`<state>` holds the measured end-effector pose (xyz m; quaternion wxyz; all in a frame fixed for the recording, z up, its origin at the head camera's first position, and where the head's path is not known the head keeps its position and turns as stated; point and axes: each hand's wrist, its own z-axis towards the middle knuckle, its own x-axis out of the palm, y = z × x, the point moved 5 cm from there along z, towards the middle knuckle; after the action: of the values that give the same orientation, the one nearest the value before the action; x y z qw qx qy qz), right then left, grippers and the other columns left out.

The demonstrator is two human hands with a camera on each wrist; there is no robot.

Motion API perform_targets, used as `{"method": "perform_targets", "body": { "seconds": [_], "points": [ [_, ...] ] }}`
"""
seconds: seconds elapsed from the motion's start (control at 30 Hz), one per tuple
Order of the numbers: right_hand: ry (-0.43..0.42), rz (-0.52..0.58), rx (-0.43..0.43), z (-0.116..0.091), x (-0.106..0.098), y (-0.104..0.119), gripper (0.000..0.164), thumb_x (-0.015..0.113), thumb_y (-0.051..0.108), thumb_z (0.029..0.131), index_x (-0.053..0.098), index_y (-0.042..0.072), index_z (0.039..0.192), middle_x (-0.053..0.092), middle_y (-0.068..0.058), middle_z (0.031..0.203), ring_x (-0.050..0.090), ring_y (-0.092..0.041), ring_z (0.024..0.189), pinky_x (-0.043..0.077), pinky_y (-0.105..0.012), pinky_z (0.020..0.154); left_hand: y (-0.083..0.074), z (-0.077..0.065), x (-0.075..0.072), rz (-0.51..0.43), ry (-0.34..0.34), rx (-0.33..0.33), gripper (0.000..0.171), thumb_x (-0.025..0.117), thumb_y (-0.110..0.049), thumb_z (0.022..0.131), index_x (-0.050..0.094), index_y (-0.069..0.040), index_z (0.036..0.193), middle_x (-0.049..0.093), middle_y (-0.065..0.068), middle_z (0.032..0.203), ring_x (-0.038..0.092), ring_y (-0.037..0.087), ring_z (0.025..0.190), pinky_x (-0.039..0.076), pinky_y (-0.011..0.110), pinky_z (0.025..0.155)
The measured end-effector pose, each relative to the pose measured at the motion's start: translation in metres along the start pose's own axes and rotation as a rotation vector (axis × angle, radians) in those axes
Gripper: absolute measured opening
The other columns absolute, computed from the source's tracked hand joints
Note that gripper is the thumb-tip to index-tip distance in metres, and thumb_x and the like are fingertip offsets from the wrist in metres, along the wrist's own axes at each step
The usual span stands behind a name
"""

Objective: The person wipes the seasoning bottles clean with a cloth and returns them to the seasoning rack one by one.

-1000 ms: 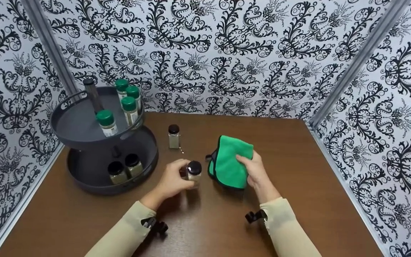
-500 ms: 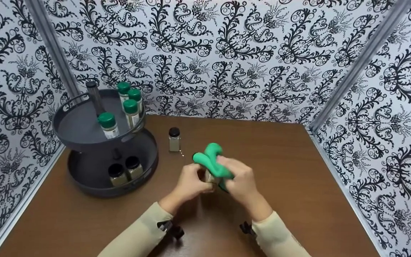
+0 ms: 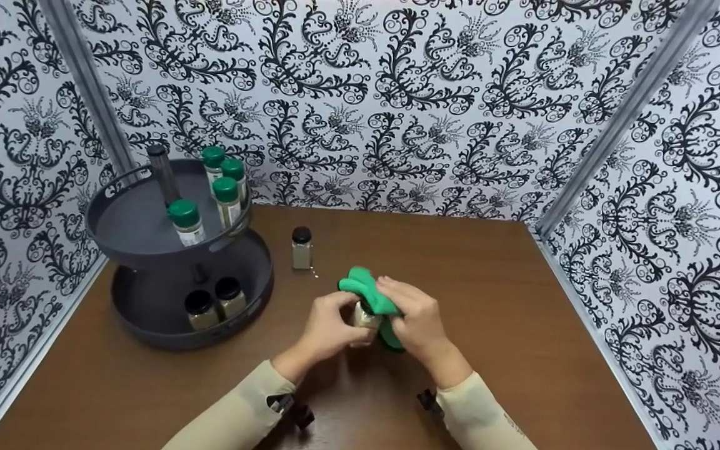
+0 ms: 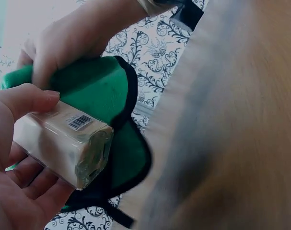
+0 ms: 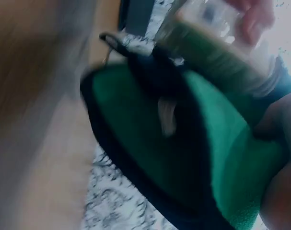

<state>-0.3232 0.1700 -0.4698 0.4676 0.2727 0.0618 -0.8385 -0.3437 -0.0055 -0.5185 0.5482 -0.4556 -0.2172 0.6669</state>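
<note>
My left hand grips a clear square spice jar by its sides; the contents are pale and a barcode label shows. Over the top of this jar my right hand holds a green cloth with black edging, which covers most of the dark lid. A flap of the cloth hangs down beside the jar, as the left wrist view shows. In the right wrist view the cloth's black loop sticks out near the jar's base. My right fingertips are partly hidden by the cloth.
Another black-lidded spice jar stands on the brown table, with small white specks beside it. At left is a dark two-tier round stand. Several green-capped jars sit on its upper tier, two black-lidded jars on the lower. Patterned walls surround the table.
The right hand has brought the cloth leftward onto the jar's top, bunching it there. The left hand has moved slightly right with the jar. Over the last half second both hands shifted slightly downward in view.
</note>
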Motion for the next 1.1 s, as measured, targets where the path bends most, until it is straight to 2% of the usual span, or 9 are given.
{"method": "perform_targets", "body": {
  "seconds": [0.17, 0.23, 0.37, 0.47, 0.67, 0.73, 0.83, 1.0, 1.1],
  "points": [
    [-0.062, 0.035, -0.198, 0.003, 0.000, 0.021, 0.048, 0.076, -0.017, 0.076, 0.080, 0.003, 0.120, 0.080, -0.015, 0.120, 0.078, -0.035, 0.110, 0.061, -0.038, 0.098, -0.003, 0.000, -0.010, -0.024, -0.035, 0.002, 0.031, 0.088, -0.010, 0.065, 0.078, -0.013, 0.094, 0.073, 0.002, 0.082, 0.065, 0.020, 0.073, 0.051, 0.022, 0.065],
    [-0.087, 0.046, -0.166, 0.001, 0.002, 0.016, 0.050, 0.076, -0.020, 0.074, 0.080, 0.002, 0.119, 0.080, -0.016, 0.119, 0.078, -0.037, 0.108, 0.061, -0.038, 0.098, -0.004, 0.000, -0.011, 0.003, -0.023, 0.012, 0.031, 0.089, -0.013, 0.067, 0.079, -0.015, 0.096, 0.074, 0.001, 0.084, 0.066, 0.019, 0.074, 0.052, 0.023, 0.065],
    [-0.092, 0.030, 0.000, -0.004, 0.005, -0.001, 0.055, 0.070, -0.024, 0.070, 0.080, 0.001, 0.118, 0.080, -0.016, 0.118, 0.078, -0.034, 0.108, 0.061, -0.037, 0.098, -0.004, 0.000, -0.010, 0.054, 0.029, 0.018, 0.036, 0.093, -0.021, 0.068, 0.080, -0.018, 0.102, 0.078, -0.003, 0.096, 0.068, 0.013, 0.084, 0.058, 0.029, 0.073],
    [-0.075, 0.023, 0.015, -0.006, 0.005, 0.000, 0.056, 0.067, -0.021, 0.071, 0.079, 0.002, 0.121, 0.079, -0.015, 0.121, 0.078, -0.033, 0.110, 0.061, -0.038, 0.098, -0.002, 0.000, -0.010, 0.057, 0.034, -0.006, 0.036, 0.094, -0.023, 0.068, 0.080, -0.019, 0.101, 0.078, -0.004, 0.095, 0.067, 0.010, 0.084, 0.058, 0.029, 0.074],
    [-0.103, 0.025, -0.263, -0.003, 0.004, 0.023, 0.040, 0.062, -0.011, 0.090, 0.077, 0.001, 0.126, 0.078, -0.017, 0.124, 0.076, -0.038, 0.113, 0.061, -0.038, 0.100, -0.002, 0.002, -0.017, -0.006, 0.006, -0.053, 0.034, 0.090, -0.016, 0.065, 0.078, -0.019, 0.096, 0.074, 0.002, 0.082, 0.067, 0.023, 0.073, 0.051, 0.022, 0.064],
    [-0.120, 0.030, -0.310, -0.003, 0.005, 0.025, 0.036, 0.058, -0.009, 0.095, 0.076, -0.001, 0.125, 0.078, -0.018, 0.123, 0.076, -0.040, 0.112, 0.061, -0.039, 0.100, -0.004, 0.002, -0.018, -0.008, 0.014, -0.058, 0.035, 0.089, -0.015, 0.065, 0.077, -0.019, 0.097, 0.073, 0.001, 0.082, 0.069, 0.026, 0.074, 0.052, 0.022, 0.063],
    [-0.136, 0.042, -0.268, -0.004, 0.005, 0.019, 0.035, 0.058, -0.012, 0.095, 0.077, -0.002, 0.123, 0.078, -0.019, 0.121, 0.076, -0.041, 0.111, 0.060, -0.039, 0.100, -0.008, 0.001, -0.018, 0.018, 0.032, -0.047, 0.035, 0.089, -0.017, 0.067, 0.078, -0.019, 0.100, 0.074, -0.003, 0.086, 0.069, 0.023, 0.077, 0.054, 0.023, 0.066],
    [-0.098, 0.043, -0.079, -0.005, 0.006, 0.004, 0.049, 0.062, -0.018, 0.082, 0.076, -0.001, 0.126, 0.078, -0.018, 0.124, 0.076, -0.036, 0.113, 0.057, -0.033, 0.104, -0.013, 0.001, -0.017, 0.074, 0.052, -0.015, 0.036, 0.093, -0.021, 0.069, 0.080, -0.019, 0.103, 0.075, -0.009, 0.094, 0.066, 0.009, 0.082, 0.056, 0.024, 0.072],
    [-0.095, 0.015, -0.078, -0.002, 0.005, 0.009, 0.049, 0.061, -0.016, 0.084, 0.075, -0.001, 0.128, 0.077, -0.017, 0.125, 0.076, -0.035, 0.113, 0.057, -0.032, 0.105, -0.013, 0.000, -0.018, 0.045, 0.053, -0.022, 0.036, 0.093, -0.019, 0.068, 0.080, -0.019, 0.101, 0.076, -0.007, 0.093, 0.064, 0.007, 0.080, 0.056, 0.024, 0.071]
  ]
}}
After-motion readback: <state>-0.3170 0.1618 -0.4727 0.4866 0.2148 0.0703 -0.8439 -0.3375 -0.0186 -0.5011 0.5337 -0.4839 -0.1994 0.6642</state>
